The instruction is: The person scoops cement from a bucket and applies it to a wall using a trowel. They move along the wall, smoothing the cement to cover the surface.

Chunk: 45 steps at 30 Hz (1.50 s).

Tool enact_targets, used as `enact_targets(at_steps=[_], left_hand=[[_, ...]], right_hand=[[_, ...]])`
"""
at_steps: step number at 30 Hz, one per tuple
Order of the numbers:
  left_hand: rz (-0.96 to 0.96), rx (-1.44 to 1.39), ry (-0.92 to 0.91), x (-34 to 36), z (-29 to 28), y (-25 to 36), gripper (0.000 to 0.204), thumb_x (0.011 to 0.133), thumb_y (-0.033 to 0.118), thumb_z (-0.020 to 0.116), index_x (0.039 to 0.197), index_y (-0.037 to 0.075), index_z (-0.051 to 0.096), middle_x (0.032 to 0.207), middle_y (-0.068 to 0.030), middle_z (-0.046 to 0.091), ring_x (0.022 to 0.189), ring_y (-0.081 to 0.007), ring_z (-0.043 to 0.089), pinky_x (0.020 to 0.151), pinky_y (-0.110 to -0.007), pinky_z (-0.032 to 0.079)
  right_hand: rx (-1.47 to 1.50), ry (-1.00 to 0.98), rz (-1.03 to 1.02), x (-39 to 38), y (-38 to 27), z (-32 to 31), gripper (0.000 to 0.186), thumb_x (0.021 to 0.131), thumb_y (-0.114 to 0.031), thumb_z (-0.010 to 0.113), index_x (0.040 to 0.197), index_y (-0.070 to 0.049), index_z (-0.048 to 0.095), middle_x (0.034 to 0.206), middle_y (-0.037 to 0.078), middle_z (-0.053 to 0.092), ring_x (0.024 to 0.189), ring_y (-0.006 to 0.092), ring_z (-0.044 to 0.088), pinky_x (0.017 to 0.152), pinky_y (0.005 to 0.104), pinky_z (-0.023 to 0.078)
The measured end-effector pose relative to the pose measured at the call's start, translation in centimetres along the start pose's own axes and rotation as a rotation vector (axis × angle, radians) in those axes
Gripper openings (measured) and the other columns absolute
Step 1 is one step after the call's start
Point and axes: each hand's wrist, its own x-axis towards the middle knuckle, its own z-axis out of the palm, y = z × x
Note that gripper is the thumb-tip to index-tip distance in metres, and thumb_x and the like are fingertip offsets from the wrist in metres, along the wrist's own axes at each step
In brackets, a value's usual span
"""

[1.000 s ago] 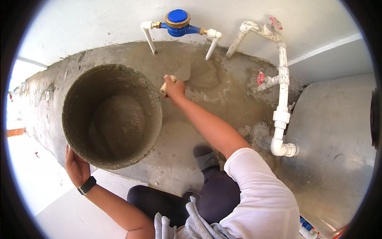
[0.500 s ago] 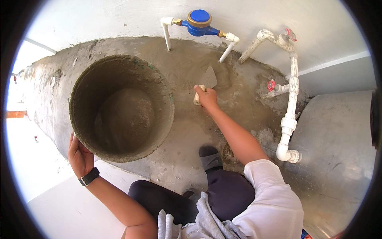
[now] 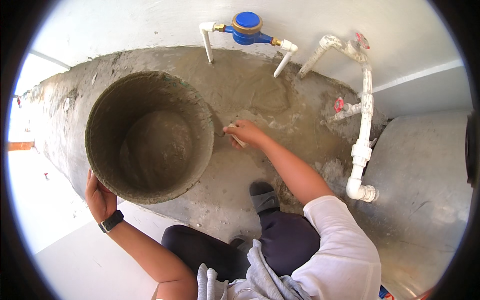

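Observation:
A large round bucket coated in grey mortar stands tilted toward me on the left, with a wet grey residue at its bottom. My left hand grips its lower left outer side. My right hand is closed round the pale handle of a trowel, whose blade is low beside the bucket's right wall, partly hidden. A smoothed patch of wet mortar lies on the concrete above my right hand, below the white pipes.
A blue water meter on white pipes stands by the back wall. Stained white pipework with red valves runs down to a steel tank on the right. My legs and sandalled foot are below. A pale ledge is at left.
My right hand and trowel have moved from the mortar patch down and toward the bucket's right side, the blade swinging leftward. My left hand stays on the bucket.

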Motion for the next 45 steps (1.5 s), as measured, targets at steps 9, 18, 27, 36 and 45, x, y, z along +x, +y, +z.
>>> enact_targets(at_steps=[9,18,27,36,45], left_hand=[[-0.017,0.023,-0.017,0.1,-0.3,0.2,0.032,0.105,0.008,0.039,0.132,-0.004,0.049,0.125,-0.0158,0.064,0.112,-0.0229,0.065,0.098,-0.036,0.053],[-0.001,0.031,0.103,0.1,-1.1,0.2,0.032,0.104,0.007,0.039,0.132,-0.004,0.051,0.127,-0.0155,0.064,0.114,-0.0227,0.064,0.098,-0.036,0.052],[-0.038,0.062,-0.054,0.0,1.5,0.1,0.03,0.105,0.009,0.041,0.131,-0.003,0.052,0.125,-0.0144,0.066,0.112,-0.0214,0.066,0.096,-0.036,0.053],[-0.023,0.062,-0.069,0.1,0.9,-0.1,0.029,0.105,0.009,0.041,0.129,-0.003,0.052,0.122,-0.0138,0.067,0.109,-0.0208,0.066,0.094,-0.035,0.054],[-0.023,0.053,-0.064,0.1,0.5,0.1,0.03,0.105,0.01,0.042,0.129,-0.003,0.052,0.123,-0.0143,0.066,0.109,-0.0214,0.066,0.094,-0.036,0.054]], right_hand=[[0.2,-0.009,0.058,5.2,2.6,0.0,0.041,0.097,-0.046,0.062,0.105,-0.006,0.061,0.078,0.005,0.063,0.061,0.0143,0.06,0.053,0.0304,0.05],[0.297,0.273,0.071,-2.3,4.7,-8.1,0.041,0.098,-0.041,0.064,0.112,-0.003,0.062,0.075,0.005,0.061,0.056,0.0119,0.056,0.045,0.0276,0.045],[0.085,0.141,0.095,-1.0,4.0,-6.5,0.039,0.095,-0.041,0.068,0.1,-0.003,0.065,0.073,0.006,0.063,0.053,0.0128,0.057,0.045,0.0277,0.045],[0.295,0.383,0.051,-5.6,7.6,-10.7,0.04,0.095,-0.041,0.067,0.096,-0.001,0.062,0.07,0.007,0.062,0.052,0.015,0.058,0.044,0.0305,0.045],[0.369,0.241,0.014,-3.5,7.7,-5.7,0.037,0.098,-0.041,0.064,0.099,-0.004,0.062,0.07,0.006,0.062,0.054,0.0144,0.058,0.045,0.029,0.045]])
